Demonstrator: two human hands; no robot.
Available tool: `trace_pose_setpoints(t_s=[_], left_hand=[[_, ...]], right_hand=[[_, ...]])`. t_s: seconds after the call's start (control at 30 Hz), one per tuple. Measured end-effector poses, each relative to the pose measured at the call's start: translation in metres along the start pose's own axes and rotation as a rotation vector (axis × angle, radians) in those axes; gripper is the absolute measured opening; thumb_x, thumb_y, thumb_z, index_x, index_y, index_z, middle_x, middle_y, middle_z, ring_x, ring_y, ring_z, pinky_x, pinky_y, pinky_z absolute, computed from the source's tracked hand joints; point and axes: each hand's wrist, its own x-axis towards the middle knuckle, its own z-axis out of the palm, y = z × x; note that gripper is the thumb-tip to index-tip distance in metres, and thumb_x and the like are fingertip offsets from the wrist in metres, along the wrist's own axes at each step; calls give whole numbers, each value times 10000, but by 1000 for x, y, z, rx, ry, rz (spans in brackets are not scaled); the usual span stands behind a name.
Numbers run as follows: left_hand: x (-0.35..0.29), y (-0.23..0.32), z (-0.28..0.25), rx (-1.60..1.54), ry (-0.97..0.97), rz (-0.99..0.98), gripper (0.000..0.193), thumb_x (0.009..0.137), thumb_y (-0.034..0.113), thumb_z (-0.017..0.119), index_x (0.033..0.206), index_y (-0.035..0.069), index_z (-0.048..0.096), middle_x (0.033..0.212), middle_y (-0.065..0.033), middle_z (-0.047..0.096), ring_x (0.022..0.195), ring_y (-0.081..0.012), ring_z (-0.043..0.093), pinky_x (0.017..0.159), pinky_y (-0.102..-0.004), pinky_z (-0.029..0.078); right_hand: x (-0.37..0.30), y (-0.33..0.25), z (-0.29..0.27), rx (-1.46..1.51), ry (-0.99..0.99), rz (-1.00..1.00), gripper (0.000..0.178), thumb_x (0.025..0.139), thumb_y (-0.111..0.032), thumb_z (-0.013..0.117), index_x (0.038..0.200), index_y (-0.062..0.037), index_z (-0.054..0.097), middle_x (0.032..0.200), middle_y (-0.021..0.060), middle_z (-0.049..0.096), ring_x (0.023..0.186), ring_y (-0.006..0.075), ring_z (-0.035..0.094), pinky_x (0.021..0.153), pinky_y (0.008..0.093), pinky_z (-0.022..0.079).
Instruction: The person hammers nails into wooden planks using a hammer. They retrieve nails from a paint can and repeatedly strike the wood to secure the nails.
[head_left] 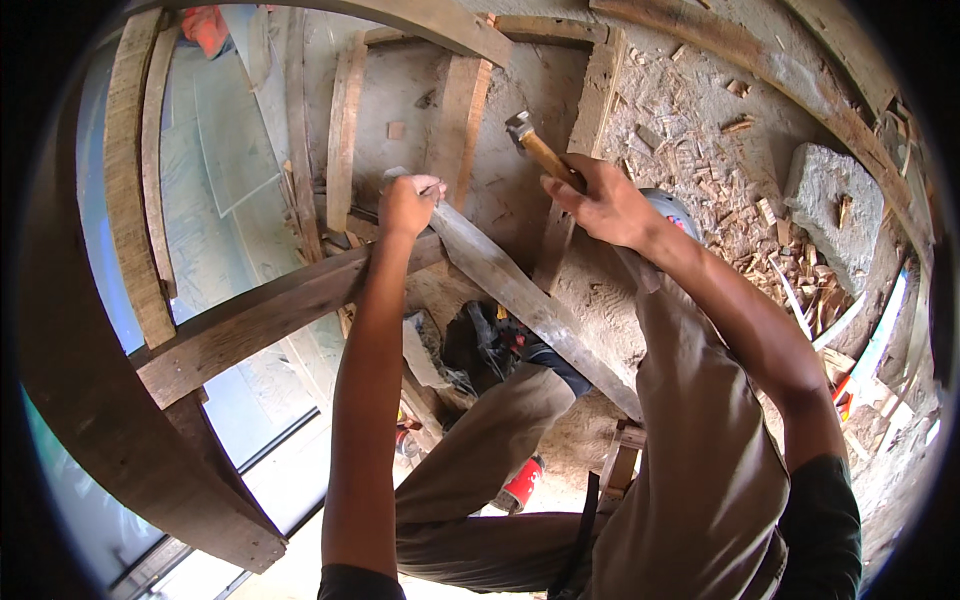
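Observation:
My right hand [606, 203] is wrapped round the wooden handle of a hammer [548, 158], its metal head raised up and to the left. My left hand [408, 206] is closed at the far end of a long grey board [530, 295]. Thumb and fingertips press together there, and what they pinch is too small to make out. The board slants from my left hand down to beside my right knee. Under my left forearm a dark wooden beam [290, 305] crosses the frame.
Curved wooden frame pieces [140, 180] stand at the left, beside glass-like sheets [235, 150]. Uprights [465, 125] rise ahead. Wood chips [740, 220] and a rough grey block [835, 215] lie at the right. A red can [522, 484] is near my legs.

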Motion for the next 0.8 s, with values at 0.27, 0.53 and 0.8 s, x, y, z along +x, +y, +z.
trace_pose_setpoints(t_s=[0.27, 0.53, 0.8], left_hand=[[1, -10, 4, -29, -2, -2, 252, 882, 215, 725, 1018, 4, 746, 916, -134, 753, 846, -223, 739, 758, -310, 537], [2, -14, 5, -91, -2, 12, 262, 867, 218, 739, 1006, -5, 744, 912, -155, 750, 831, -242, 736, 748, -321, 534], [-4, -15, 6, -64, 52, 34, 262, 848, 252, 750, 985, 28, 759, 906, -147, 747, 825, -259, 733, 747, -334, 534]], right_hand=[[2, -28, 20, 555, -43, 322, 425, 996, -344, 558, 1261, -15, 513, 765, 52, 528, 548, 122, 480, 484, 292, 430], [41, -15, 33, 557, -35, 368, 455, 1050, -466, 461, 1315, -96, 464, 743, 33, 476, 531, 99, 420, 450, 272, 398], [45, -30, 44, 416, -242, 394, 521, 1042, -480, 465, 1384, -88, 436, 726, 14, 457, 533, 92, 425, 438, 271, 416]])
